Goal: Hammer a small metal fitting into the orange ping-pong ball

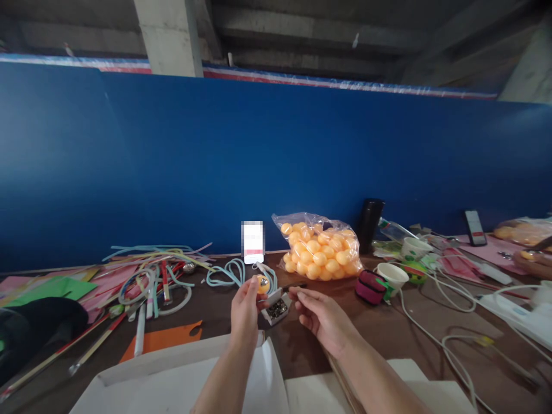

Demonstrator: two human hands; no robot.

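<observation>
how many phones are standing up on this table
2. One phone stands beyond the left hand, near the blue partition; the other phone stands farther right, past the black bottle. More could be hidden in the clutter.

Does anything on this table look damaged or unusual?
Yes. The orange sheet has a rounded notch in its right end, so it looks cut or torn. The orange ball in the left hand shows a greyish patch, unlike the bagged balls.

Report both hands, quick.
Left hand: closed, holding an orange ball.
Right hand: fingers loosely curled; whether it holds anything cannot be told.
</observation>
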